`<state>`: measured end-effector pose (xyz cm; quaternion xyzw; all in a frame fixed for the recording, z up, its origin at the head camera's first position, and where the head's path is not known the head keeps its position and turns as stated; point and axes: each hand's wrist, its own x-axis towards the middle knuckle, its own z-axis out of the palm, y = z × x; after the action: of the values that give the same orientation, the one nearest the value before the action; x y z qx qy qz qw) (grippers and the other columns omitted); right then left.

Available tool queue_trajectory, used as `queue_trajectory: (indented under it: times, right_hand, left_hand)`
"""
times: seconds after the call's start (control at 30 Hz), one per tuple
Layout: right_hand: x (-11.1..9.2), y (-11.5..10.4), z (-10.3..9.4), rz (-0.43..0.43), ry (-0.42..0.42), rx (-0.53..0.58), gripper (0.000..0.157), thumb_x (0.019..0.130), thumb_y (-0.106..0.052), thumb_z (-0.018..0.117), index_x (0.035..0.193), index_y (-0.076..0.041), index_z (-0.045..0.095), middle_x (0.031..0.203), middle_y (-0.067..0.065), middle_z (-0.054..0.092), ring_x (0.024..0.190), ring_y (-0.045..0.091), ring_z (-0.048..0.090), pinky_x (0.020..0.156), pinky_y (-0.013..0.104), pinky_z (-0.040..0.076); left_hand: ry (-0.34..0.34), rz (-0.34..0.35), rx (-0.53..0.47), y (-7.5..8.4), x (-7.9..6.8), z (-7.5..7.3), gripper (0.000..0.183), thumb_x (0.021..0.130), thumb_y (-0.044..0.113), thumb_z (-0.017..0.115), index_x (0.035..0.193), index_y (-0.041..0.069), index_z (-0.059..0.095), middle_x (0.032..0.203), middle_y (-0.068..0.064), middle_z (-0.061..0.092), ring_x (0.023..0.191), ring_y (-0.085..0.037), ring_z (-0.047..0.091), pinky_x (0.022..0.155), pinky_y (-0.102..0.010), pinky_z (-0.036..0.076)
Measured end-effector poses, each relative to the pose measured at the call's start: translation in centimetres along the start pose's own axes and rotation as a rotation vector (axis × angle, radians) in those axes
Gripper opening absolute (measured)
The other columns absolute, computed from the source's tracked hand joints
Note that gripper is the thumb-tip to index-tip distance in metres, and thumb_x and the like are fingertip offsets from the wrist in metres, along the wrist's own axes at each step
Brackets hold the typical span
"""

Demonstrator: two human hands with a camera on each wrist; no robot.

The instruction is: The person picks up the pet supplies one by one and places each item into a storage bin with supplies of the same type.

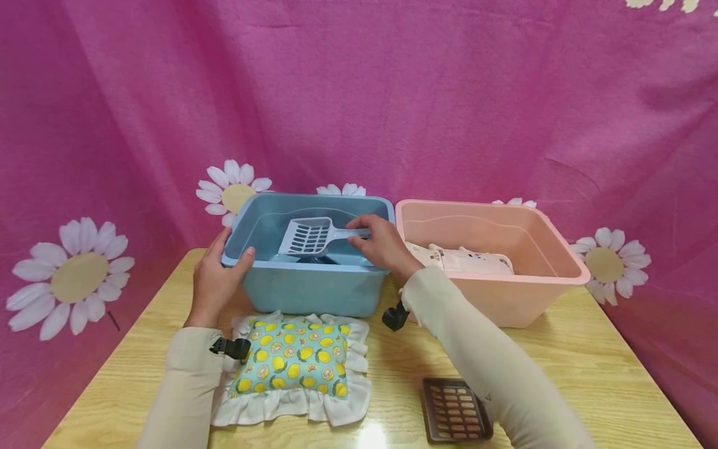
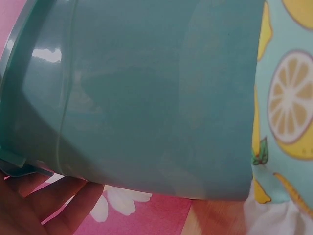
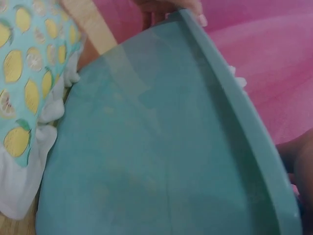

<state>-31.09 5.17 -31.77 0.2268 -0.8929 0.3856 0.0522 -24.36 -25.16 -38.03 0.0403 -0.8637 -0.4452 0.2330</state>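
In the head view, my right hand (image 1: 383,243) pinches the handle of a pale grey-blue slotted litter scoop (image 1: 307,236). The scoop's slotted head points left, over the inside of a blue plastic bin (image 1: 314,290). At the bin's left front corner, my left hand (image 1: 215,274) grips the rim, thumb over the top edge. The left wrist view shows the left hand's fingers (image 2: 54,200) along the bin's outer wall (image 2: 146,107). Something dark (image 1: 318,259) lies low inside the bin, mostly covered by the scoop and rim.
A pink bin (image 1: 493,302) stands right beside the blue one, holding a cream printed cloth item (image 1: 477,262). In front lies a frilled lemon-print cushion (image 1: 297,362). A brown slotted plastic piece (image 1: 455,411), partly behind my right sleeve, sits on the wooden table (image 1: 583,374). Pink flowered fabric (image 1: 449,106) hangs behind.
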Motion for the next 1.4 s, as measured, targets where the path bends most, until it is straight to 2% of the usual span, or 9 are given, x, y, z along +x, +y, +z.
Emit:
queue_trajectory:
  times: [0.27,0.43,0.7,1.4]
  right_hand:
    - [-0.17,-0.09,0.34,-0.031,-0.048,-0.106,0.025,0.091,-0.015,0.066,0.115,-0.010,0.069,0.119,0.007,0.063,0.112,0.021,0.054,0.099,0.038,0.045]
    - [-0.10,-0.24,0.43,-0.010,-0.089,-0.154,0.024,0.091,-0.016,0.066,0.115,-0.013,0.069,0.119,0.004,0.064,0.113,0.020,0.055,0.098,0.039,0.045]
    - [-0.15,-0.05,0.56,-0.005,-0.124,-0.169,0.023,0.088,-0.017,0.070,0.111,-0.015,0.071,0.115,0.003,0.066,0.107,0.019,0.058,0.091,0.037,0.049]
    - [-0.13,-0.29,0.47,0.028,-0.145,-0.156,0.025,0.084,-0.018,0.074,0.109,-0.019,0.070,0.109,0.001,0.068,0.100,0.017,0.061,0.088,0.036,0.049]
  left_hand:
    - [-0.005,0.006,-0.014,0.14,-0.09,-0.14,0.075,0.090,0.051,0.060,0.153,0.025,0.030,0.150,-0.010,0.040,0.130,-0.039,0.043,0.094,-0.063,0.043]
    - [-0.005,0.005,-0.021,0.18,-0.11,-0.17,0.075,0.089,0.051,0.060,0.153,0.025,0.030,0.150,-0.010,0.040,0.130,-0.039,0.043,0.095,-0.062,0.042]
    - [0.005,-0.010,-0.019,0.01,-0.34,-0.05,0.074,0.089,0.050,0.060,0.152,0.024,0.031,0.150,-0.010,0.040,0.130,-0.039,0.043,0.096,-0.063,0.041]
    - [0.008,-0.008,-0.020,0.22,-0.40,-0.04,0.074,0.090,0.050,0.060,0.152,0.024,0.031,0.150,-0.011,0.040,0.130,-0.040,0.043,0.096,-0.063,0.040]
